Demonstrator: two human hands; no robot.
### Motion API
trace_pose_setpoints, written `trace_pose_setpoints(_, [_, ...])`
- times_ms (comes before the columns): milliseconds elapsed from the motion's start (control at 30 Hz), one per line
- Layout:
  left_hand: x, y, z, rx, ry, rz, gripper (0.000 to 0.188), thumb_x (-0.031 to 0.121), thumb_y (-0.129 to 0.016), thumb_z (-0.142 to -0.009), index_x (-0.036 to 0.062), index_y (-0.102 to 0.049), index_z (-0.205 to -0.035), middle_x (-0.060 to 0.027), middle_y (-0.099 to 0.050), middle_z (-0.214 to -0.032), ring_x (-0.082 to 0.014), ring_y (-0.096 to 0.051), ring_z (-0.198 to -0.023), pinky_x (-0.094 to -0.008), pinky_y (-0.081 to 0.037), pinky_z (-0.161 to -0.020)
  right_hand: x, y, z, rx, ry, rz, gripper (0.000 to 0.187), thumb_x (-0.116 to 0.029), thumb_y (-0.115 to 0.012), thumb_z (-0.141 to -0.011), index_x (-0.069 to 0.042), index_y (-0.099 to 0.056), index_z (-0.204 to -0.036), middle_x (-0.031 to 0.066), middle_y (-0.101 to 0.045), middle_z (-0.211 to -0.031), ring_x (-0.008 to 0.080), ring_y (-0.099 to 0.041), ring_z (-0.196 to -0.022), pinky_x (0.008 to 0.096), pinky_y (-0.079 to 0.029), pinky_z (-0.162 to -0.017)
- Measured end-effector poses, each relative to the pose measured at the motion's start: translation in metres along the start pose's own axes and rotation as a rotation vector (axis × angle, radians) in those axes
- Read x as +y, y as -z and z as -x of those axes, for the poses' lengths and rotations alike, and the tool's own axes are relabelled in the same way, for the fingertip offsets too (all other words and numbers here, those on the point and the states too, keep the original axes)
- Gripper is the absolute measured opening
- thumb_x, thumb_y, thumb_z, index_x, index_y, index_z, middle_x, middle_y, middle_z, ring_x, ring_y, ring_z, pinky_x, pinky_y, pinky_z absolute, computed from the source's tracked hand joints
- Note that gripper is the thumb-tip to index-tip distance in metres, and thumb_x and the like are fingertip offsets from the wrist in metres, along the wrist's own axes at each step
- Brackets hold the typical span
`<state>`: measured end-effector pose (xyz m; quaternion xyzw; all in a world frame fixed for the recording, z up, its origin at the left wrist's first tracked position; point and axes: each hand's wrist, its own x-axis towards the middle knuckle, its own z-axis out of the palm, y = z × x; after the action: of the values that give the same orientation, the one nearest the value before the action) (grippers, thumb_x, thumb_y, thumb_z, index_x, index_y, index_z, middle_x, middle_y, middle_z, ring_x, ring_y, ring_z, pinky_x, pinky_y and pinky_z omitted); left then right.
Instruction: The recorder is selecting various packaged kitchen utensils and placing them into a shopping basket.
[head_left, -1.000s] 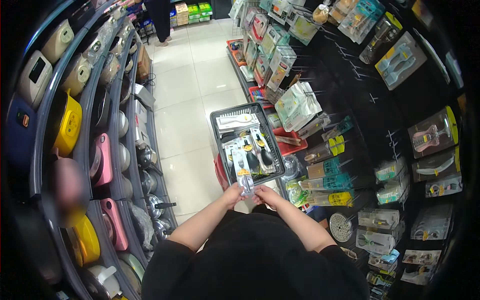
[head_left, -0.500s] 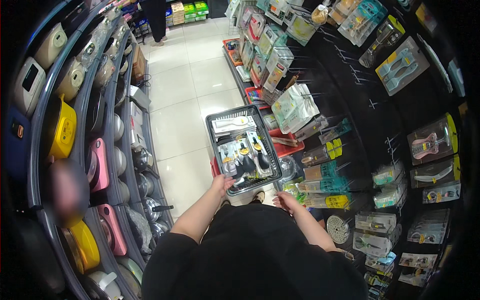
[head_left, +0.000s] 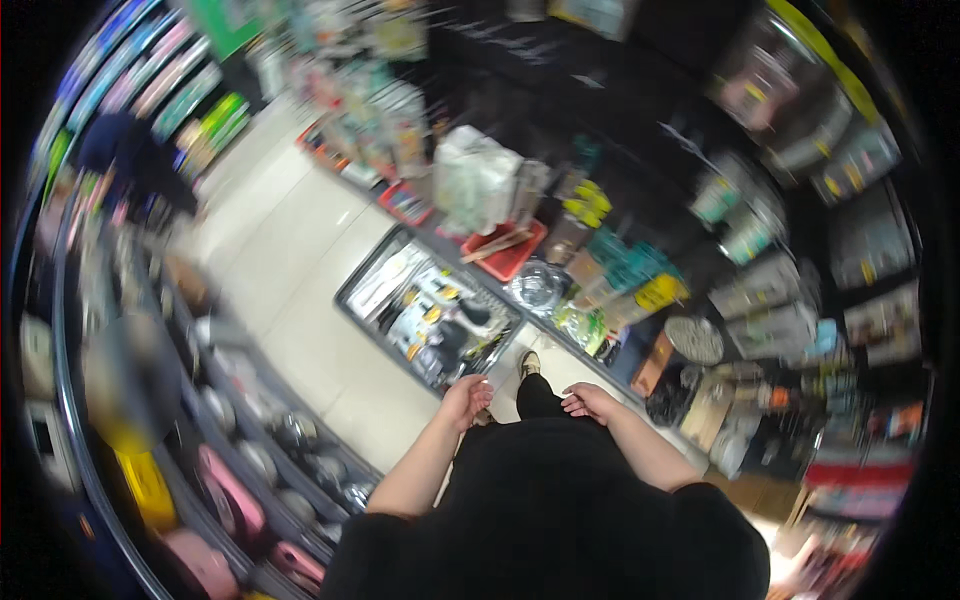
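Note:
A black plastic basket (head_left: pixel 385 343) is in front of me, filled with packaged kitchen utensils (head_left: pixel 436 318), some with dark heads or handles and some white. Motion smears their details. Just off the basket's near corner is my left hand (head_left: pixel 466 401), its fingers loosely bent and apart, with nothing in it. My right hand (head_left: pixel 590 401) hangs to the right of the basket, near my body. Its fingers are relaxed and spread a little, and it holds nothing I can see. What the basket rests on is hidden.
To the right, a black wall display (head_left: pixel 640 130) carries hanging packaged kitchenware, with a red tray (head_left: pixel 507 250) on its low ledge. Shelves with pots and pink and yellow appliances (head_left: pixel 147 488) line the left. A person in dark clothes (head_left: pixel 140 165) is farther up the tiled aisle (head_left: pixel 270 240).
My view has swung to the right, so the aisle now slants to the upper left. My left hand has come away from the basket's rim, where it was touching near the packages.

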<state>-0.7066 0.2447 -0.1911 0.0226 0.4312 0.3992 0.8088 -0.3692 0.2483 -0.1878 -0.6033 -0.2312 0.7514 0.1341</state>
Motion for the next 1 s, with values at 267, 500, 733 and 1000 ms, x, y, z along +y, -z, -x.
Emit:
trace_pose_setpoints(267, [-0.03, -0.084, -0.035, -0.189, 0.078, -0.38, 0.021, 0.019, -0.044, -0.095, 0.0035, -0.052, -0.106, -0.0089, -0.062, -0.084, -0.0174, -0.06, -0.071, -0.0283, -0.05, -0.065, 0.086, 0.079, 0.061, 0.182, 0.111, -0.281, 0.03, -0.024, -0.04, -0.097, -0.005, -0.056, -0.115, 0.0129, -0.064, -0.099, 0.0182, -0.064, -0.083, 0.0299, -0.053, -0.072])
trace_pose_setpoints(500, [-0.098, -0.187, -0.067, -0.343, 0.151, -0.691, 0.019, 0.017, -0.047, -0.094, 0.0045, -0.054, -0.106, -0.0091, -0.063, -0.088, -0.0167, -0.06, -0.076, -0.0282, -0.048, -0.069, 0.151, 0.152, 0.099, 0.213, 0.206, -0.542, 0.031, -0.024, -0.044, -0.096, -0.002, -0.055, -0.114, 0.0131, -0.063, -0.098, 0.0199, -0.064, -0.085, 0.0307, -0.053, -0.072])
trace_pose_setpoints(733, [-0.17, -0.417, -0.032, -0.839, -0.222, -1.152, 0.019, 0.017, -0.05, -0.095, 0.003, -0.056, -0.107, -0.0062, -0.061, -0.095, -0.0141, -0.056, -0.088, -0.0278, -0.045, -0.076, 0.202, 0.285, 0.163, 0.265, 0.338, -0.607, 0.033, -0.029, -0.045, -0.095, -0.004, -0.055, -0.114, 0.0139, -0.063, -0.103, 0.023, -0.063, -0.091, 0.0335, -0.051, -0.077])
trace_pose_setpoints(1000, [-0.183, -0.706, -0.023, -0.838, -1.08, -0.784, 0.022, 0.009, -0.056, -0.091, 0.0024, -0.051, -0.112, -0.0079, -0.058, -0.101, -0.0137, -0.053, -0.088, -0.0267, -0.044, -0.077, 0.283, 0.4, 0.206, 0.287, 0.396, -0.712, 0.034, -0.03, -0.048, -0.093, -0.004, -0.054, -0.113, 0.0135, -0.064, -0.1, 0.0231, -0.063, -0.088, 0.0353, -0.052, -0.074])
